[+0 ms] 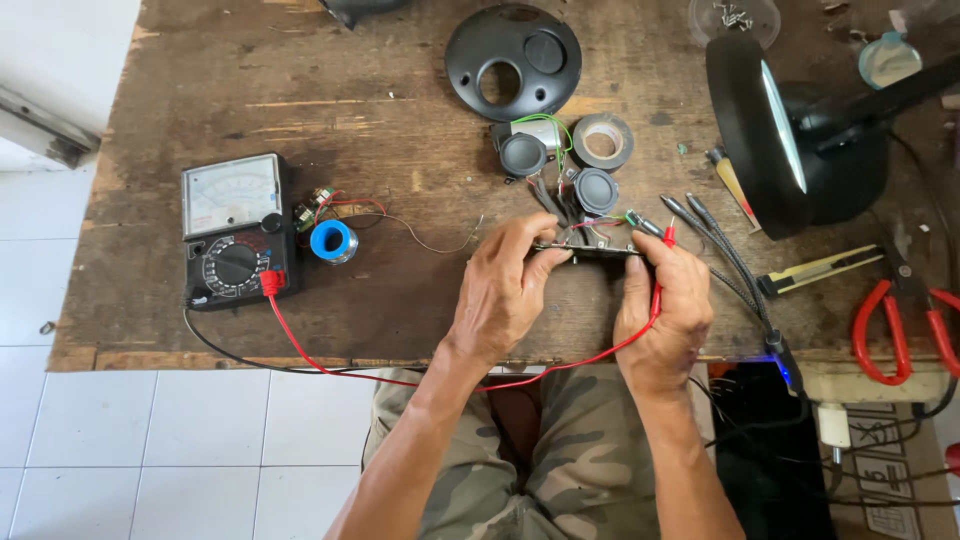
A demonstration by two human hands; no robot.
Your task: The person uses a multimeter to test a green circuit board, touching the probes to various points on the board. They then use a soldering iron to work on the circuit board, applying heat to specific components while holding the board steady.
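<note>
Camouflage trousers (560, 450) fill the lower edge, and above them both hands meet over the near part of the desk (400, 300). Between the hands sits a small dark board (590, 250), raised just off the wood and seen nearly edge-on. Left hand (500, 290) pinches the board's left end, thumb on the near side and fingers (530, 235) curled over the top. Right hand (670, 310) closes on the board's right end and also pinches a red probe (668, 238), tip up beside the board. Whether the tip touches a contact cannot be told.

A red lead (330, 360) runs from that hand across the lap to a black analogue meter (235, 230) lying well to the left, next to a blue ring (333, 241) and a small wired part (318, 207). Thin wires tie the board to two round black speakers (560, 170) just behind it, with a tape roll (603, 141) beside them and a black round cover (513, 62) further back.

To do this well, I judge the left hand should hold the board steady while the probe tip rests on one point only, clear of neighbouring joints, and the speaker wires should stay slack. A lamp (770, 130), cables (720, 250) and red-handled pliers (900, 330) lie to the right.
</note>
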